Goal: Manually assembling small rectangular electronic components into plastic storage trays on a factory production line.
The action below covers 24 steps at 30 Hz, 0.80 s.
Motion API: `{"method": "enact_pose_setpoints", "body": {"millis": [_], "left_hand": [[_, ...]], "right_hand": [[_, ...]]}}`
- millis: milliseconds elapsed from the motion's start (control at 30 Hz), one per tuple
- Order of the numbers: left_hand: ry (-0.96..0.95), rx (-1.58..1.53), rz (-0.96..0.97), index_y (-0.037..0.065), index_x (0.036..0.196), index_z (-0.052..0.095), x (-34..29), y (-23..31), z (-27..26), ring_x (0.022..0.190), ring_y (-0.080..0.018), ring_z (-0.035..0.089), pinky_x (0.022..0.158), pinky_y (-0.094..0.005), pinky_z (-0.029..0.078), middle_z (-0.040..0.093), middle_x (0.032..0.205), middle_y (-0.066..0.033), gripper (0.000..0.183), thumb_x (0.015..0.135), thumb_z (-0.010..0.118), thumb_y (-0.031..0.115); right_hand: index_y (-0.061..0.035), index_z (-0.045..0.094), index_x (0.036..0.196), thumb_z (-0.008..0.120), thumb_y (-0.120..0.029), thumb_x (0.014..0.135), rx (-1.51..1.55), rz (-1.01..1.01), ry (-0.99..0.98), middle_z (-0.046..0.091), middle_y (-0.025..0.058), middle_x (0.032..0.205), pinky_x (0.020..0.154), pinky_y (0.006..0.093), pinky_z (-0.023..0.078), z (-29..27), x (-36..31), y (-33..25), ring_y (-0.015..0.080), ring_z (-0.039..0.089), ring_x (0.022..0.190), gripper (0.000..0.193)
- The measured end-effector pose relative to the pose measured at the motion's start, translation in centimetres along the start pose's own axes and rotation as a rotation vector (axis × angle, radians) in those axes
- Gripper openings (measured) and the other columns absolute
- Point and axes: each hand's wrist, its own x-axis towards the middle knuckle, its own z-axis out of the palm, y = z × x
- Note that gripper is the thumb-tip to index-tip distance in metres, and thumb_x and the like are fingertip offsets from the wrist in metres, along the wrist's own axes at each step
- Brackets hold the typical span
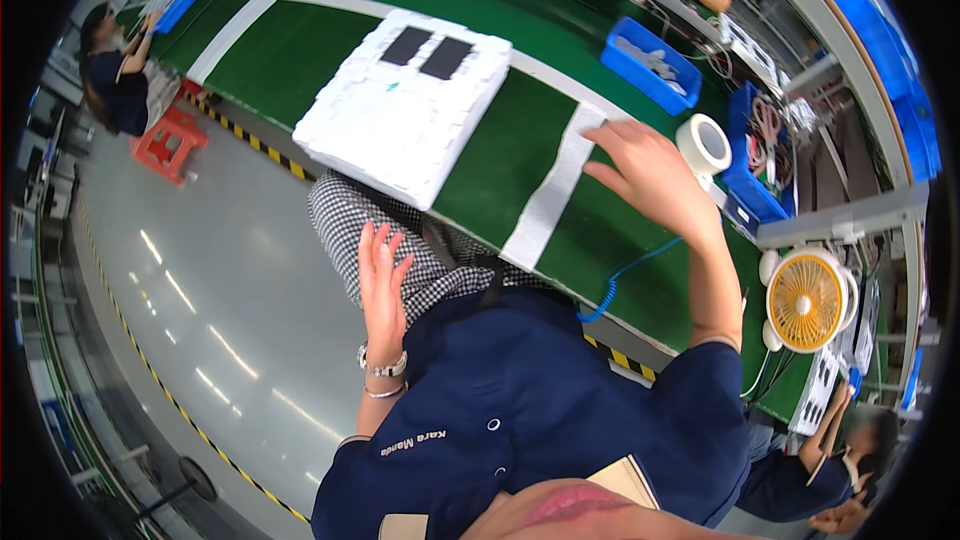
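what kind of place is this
Most likely a factory assembly line: a long green conveyor belt carries a white foam tray, blue parts bins sit alongside, and other workers sit at stations along the line.

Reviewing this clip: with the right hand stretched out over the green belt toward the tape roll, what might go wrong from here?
The right hand reaches toward the tape roll at the belt's far edge; a nudge might tip it off. The white foam tray overhangs the near edge of the green belt and might slip. The left hand rests on the lap, steadying nothing.
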Motion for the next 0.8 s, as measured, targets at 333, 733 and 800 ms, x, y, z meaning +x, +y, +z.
{"method": "enact_pose_setpoints", "body": {"millis": [333,733,800], "left_hand": [[0.062,-0.323,-0.225,0.005,0.155,-0.006,9.5,3.3,-1.1,0.142,-0.0282,0.030,0.110,-0.0458,0.033,0.016,0.160,-0.0149,0.084,0.102,0.049,0.039],[0.341,-0.265,-0.413,0.003,0.148,0.019,15.7,8.0,2.7,0.134,-0.0253,0.038,0.112,-0.0391,0.033,0.036,0.144,-0.0145,0.071,0.095,0.062,0.022],[0.470,-0.216,-0.412,0.001,0.145,0.022,16.5,6.9,2.8,0.130,-0.0269,0.042,0.109,-0.0390,0.036,0.038,0.142,-0.0169,0.074,0.089,0.067,0.021]], "right_hand": [[0.0081,0.061,0.121,0.051,-0.071,0.088,0.713,0.267,-0.501,0.065,0.0198,0.112,0.092,0.0347,0.048,11.9,31.9,8.2,0.0235,0.063,0.104,0.086],[0.0119,0.051,0.128,0.061,-0.064,0.086,1.150,0.661,-0.853,0.062,0.0216,0.121,0.090,0.0337,0.052,11.5,33.8,7.0,0.0234,0.064,0.107,0.087],[0.0099,0.051,0.129,0.061,-0.061,0.088,1.211,0.680,-0.865,0.062,0.0194,0.123,0.093,0.0328,0.050,11.3,33.7,6.8,0.0229,0.062,0.110,0.083]]}}
